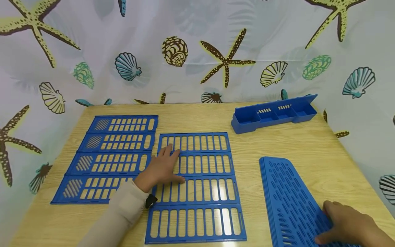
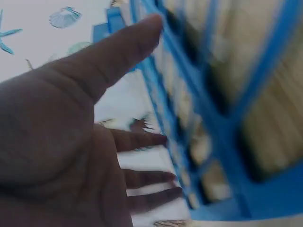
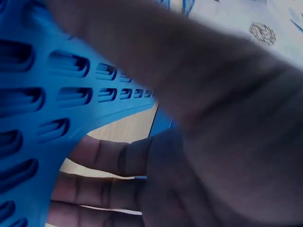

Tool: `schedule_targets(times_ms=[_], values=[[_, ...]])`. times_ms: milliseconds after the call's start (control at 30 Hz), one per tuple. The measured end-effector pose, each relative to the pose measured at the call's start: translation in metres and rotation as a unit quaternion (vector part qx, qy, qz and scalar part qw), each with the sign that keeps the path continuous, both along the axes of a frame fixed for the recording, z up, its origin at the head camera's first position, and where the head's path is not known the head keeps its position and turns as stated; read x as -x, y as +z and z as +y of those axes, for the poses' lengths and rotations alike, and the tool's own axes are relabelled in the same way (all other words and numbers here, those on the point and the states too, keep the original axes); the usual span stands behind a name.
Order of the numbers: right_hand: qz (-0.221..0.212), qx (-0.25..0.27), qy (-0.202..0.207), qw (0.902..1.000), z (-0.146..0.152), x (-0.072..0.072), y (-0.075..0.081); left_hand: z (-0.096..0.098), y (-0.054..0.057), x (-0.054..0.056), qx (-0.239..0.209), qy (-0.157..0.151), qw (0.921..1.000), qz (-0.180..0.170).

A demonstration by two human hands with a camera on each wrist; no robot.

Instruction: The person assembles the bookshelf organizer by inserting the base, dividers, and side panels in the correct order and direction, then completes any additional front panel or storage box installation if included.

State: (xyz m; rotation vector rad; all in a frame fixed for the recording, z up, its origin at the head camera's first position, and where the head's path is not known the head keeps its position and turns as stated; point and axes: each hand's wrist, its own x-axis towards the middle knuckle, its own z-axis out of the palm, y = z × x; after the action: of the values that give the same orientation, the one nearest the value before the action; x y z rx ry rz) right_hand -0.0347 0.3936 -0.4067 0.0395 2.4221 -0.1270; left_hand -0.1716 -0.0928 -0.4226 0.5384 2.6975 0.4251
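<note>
My left hand (image 1: 163,166), fingers spread, reaches over the middle group of blue slotted panels (image 1: 195,207). In the left wrist view, its straight fingers and thumb (image 2: 128,42) meet the panel surface. A stack of blue tapered panels (image 1: 287,192) with slanted slots lies at the front right. My right hand (image 1: 351,223) is at the stack's slanted edge, with the thumb over the top face. Seen from the right wrist, straight fingers (image 3: 104,189) reach the edge of the top panel (image 3: 75,109); their tips meet that edge.
Several blue panels with small windows and striped patches (image 1: 118,142) lie side by side at left. A blue compartment box (image 1: 274,113) stands at the back right of the wooden table (image 1: 197,116). A shell-and-starfish patterned cloth (image 1: 191,79) hangs behind and at both sides.
</note>
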Motion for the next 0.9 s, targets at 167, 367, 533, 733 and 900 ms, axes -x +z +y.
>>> schedule_targets(times_ms=[167,367,533,733,900], values=[[0.002,0.03,0.001,0.9996,0.004,0.01,-0.002,-0.011,-0.007,0.006,-0.009,-0.015,0.9993,-0.032],[-0.005,0.15,0.021,0.9885,0.025,0.021,0.005,-0.011,-0.008,0.002,-0.019,-0.03,0.9988,-0.034],[0.044,0.241,0.06,0.9678,0.031,0.045,0.028,-0.011,-0.003,-0.004,-0.006,-0.035,0.9983,-0.047],[0.326,0.23,0.121,0.909,0.009,0.096,0.044,-0.011,0.005,-0.01,0.008,-0.042,0.9969,-0.066],[0.388,0.247,0.16,0.8735,-0.013,0.142,0.039,-0.005,0.003,-0.017,0.01,-0.049,0.9955,-0.081]])
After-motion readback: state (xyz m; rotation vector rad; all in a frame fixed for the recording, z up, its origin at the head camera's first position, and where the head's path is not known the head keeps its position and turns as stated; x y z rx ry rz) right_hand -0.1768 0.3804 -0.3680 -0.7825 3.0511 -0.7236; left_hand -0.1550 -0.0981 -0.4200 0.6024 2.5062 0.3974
